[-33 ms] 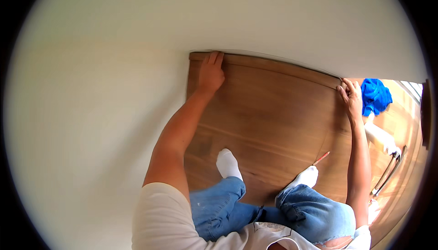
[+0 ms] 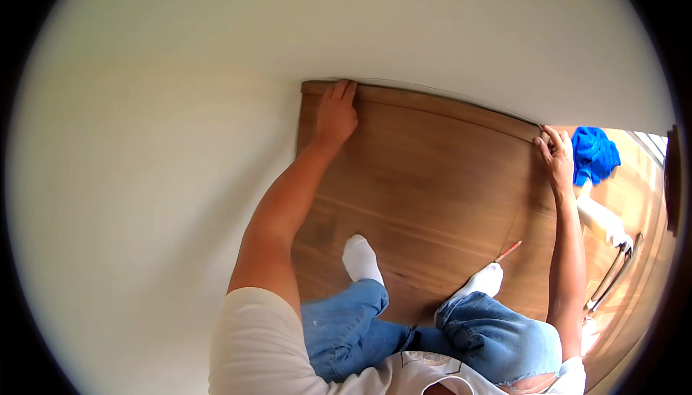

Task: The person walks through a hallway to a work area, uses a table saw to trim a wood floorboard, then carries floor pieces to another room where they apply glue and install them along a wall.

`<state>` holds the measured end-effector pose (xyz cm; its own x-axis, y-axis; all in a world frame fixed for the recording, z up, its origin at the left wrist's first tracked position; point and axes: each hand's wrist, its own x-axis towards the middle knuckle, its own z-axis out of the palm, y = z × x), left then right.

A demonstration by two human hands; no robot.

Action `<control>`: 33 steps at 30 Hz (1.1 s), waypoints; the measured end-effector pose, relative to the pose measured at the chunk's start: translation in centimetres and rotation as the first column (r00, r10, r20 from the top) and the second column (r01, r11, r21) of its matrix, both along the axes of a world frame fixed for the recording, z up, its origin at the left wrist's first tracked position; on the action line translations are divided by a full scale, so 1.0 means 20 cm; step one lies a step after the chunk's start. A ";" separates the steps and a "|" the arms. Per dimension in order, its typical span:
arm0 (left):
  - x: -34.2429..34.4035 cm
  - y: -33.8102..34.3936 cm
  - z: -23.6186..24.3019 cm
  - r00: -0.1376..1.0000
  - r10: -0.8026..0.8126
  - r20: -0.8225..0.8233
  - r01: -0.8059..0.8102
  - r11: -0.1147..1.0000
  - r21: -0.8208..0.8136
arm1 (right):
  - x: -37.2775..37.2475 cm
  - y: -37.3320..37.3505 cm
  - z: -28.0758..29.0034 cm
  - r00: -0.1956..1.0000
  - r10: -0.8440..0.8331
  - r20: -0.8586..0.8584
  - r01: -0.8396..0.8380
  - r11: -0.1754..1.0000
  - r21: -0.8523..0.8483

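A long wooden strip [image 2: 440, 102] lies along the foot of the far wall, on top of the brown wood floor. Near its left end, my left hand [image 2: 336, 115] rests on it with fingers stretched forward and held close together. My right hand [image 2: 556, 156] grips the strip's right end by the wall corner, fingers bent around it; part of that end is hidden beneath them. A thin reddish pencil [image 2: 509, 251] lies on the floor by my right foot, inside my right arm.
White walls [image 2: 180, 143] rise at the left and far side. Past my right forearm lie a crumpled blue cloth [image 2: 594, 154], a white bottle-like object [image 2: 604, 220] and a long-handled hand tool [image 2: 613, 276]. My white-socked feet [image 2: 359, 256] stand on the wood floor [image 2: 432, 179].
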<state>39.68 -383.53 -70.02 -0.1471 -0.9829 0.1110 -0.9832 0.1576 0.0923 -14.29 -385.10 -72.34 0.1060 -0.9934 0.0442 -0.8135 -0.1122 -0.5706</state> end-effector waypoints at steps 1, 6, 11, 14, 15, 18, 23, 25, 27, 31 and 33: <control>-0.01 -0.01 0.00 1.000 0.010 0.001 -0.010 1.000 0.020 | -0.01 0.00 -0.01 1.000 0.003 0.002 -0.003 1.000 -0.008; 0.03 -0.03 0.02 1.000 0.008 0.003 -0.008 0.996 0.084 | -0.03 0.00 -0.05 1.000 0.005 0.003 -0.005 1.000 -0.012; 0.16 0.02 -0.05 0.982 0.154 0.108 -0.149 0.987 -0.057 | -0.02 0.00 -0.04 1.000 0.011 0.023 -0.010 1.000 -0.017; 0.27 0.01 -0.03 0.930 0.337 0.146 -0.334 0.942 -0.043 | -0.01 0.01 -0.01 1.000 0.001 0.009 -0.001 1.000 -0.002; 0.30 0.00 -0.02 0.910 0.385 0.156 -0.386 0.922 -0.025 | -0.01 0.01 -0.01 1.000 0.005 0.012 -0.005 1.000 0.002; 0.36 -0.02 -0.02 0.902 0.382 0.203 -0.390 0.921 -0.002 | -0.02 0.01 -0.02 1.000 0.016 0.021 -0.016 1.000 0.008; 0.33 -0.05 0.02 0.886 0.408 0.219 -0.439 0.891 0.117 | -0.06 0.01 -0.05 1.000 0.016 -0.008 -0.016 1.000 0.008; 0.34 -0.05 0.03 0.892 0.394 0.221 -0.432 0.889 0.156 | -0.06 0.01 -0.06 1.000 0.024 0.012 -0.024 1.000 -0.003; 0.34 -0.05 0.02 0.901 0.387 0.194 -0.417 0.897 0.144 | -0.05 0.01 -0.05 1.000 0.023 0.020 -0.022 1.000 -0.012; 0.34 -0.06 -0.01 0.890 0.401 0.218 -0.441 0.878 0.187 | -0.02 0.00 -0.03 1.000 0.021 0.008 -0.021 0.999 -0.027; 0.32 -0.04 -0.05 0.880 0.430 0.200 -0.457 0.883 0.111 | -0.02 0.00 -0.05 1.000 0.030 -0.006 -0.030 0.999 -0.043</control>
<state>46.05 -384.28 -71.08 0.3050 -0.9519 -0.0306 -0.9493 -0.3013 -0.0896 -14.75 -385.12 -73.35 0.1363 -0.9869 0.0868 -0.8121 -0.1615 -0.5607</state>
